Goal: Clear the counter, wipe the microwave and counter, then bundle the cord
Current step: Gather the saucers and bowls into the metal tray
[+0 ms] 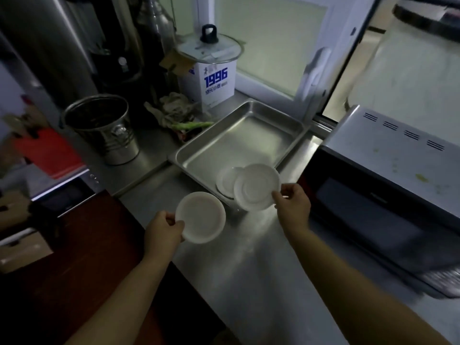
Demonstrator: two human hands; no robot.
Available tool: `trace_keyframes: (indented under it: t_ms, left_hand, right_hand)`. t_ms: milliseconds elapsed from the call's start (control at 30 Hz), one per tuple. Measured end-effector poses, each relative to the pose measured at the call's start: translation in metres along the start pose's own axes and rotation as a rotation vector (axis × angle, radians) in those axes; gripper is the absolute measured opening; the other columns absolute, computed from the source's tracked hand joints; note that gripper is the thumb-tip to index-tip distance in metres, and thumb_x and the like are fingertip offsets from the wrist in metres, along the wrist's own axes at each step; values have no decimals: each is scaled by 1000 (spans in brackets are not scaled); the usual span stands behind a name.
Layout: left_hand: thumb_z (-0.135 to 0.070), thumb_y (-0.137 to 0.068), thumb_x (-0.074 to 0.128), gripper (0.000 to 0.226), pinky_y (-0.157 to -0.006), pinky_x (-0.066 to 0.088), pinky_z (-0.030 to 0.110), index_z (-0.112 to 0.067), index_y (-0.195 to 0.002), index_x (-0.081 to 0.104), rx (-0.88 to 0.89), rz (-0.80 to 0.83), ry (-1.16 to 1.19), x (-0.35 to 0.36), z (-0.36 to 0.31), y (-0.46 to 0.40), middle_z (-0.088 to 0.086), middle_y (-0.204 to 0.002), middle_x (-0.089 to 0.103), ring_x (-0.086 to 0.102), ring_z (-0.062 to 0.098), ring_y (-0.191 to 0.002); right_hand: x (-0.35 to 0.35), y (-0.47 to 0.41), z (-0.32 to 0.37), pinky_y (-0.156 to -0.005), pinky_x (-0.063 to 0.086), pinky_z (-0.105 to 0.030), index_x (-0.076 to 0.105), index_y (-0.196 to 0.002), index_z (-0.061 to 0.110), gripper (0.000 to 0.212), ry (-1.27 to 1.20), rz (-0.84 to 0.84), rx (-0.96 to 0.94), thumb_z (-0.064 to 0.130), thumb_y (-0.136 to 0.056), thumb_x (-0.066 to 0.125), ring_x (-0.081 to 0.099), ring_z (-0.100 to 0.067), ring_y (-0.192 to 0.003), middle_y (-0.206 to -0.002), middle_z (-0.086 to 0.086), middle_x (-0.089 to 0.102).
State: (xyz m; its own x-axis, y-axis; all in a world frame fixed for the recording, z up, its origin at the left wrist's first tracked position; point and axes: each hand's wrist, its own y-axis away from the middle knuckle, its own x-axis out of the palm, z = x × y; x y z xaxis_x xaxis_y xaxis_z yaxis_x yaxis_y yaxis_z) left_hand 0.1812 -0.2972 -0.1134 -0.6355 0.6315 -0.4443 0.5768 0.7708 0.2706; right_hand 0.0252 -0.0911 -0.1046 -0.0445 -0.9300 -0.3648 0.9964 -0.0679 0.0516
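Note:
My left hand (165,229) pinches the near rim of a small white plate (201,217) above the steel counter (249,257). My right hand (293,205) holds a second white plate (256,186) by its right edge, tilted over the front corner of a steel tray (239,135). A third white plate (225,180) lies inside that tray, partly covered by the held one. The microwave (388,170) stands at the right, with yellowish stains on its top. No cord is visible.
A crumpled cloth (174,108) with green and red scraps lies behind the tray. A metal bucket (104,128) stands at the left, and a white box (211,83) topped by a glass lid stands at the back. A window lies behind.

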Motion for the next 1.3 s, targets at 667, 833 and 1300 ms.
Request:
trace_keyframes:
  t_ms: [667,833,1300]
  left_hand:
    - [-13,-82,63,15,-49,42,22,-24,-81,53,47,-19,-19,10,-35,-160,0,-79,62,64,19,-66]
    - [-12,-79,61,16,-55,50,32,-25,-78,52,126,90,-116,26,-59,-218,-1,-78,62,62,22,-68]
    - [-2,-84,48,25,-57,41,32,-14,-104,57,727,364,-877,79,-90,-309,13,-88,67,62,36,-80]
  right_hand:
    - [125,-126,-12,-75,34,-33,58,-112,23,26,853,203,-160,19,-90,44,57,-34,-97,-103,-10,68]
    - [126,-132,-8,-91,32,-31,60,-120,23,31,955,196,-170,20,-90,50,54,-24,-109,-115,-4,66]
    - [151,-87,-2,-69,45,-38,74,-74,14,17,928,-42,-227,0,-66,75,64,-28,-68,-70,-3,71]
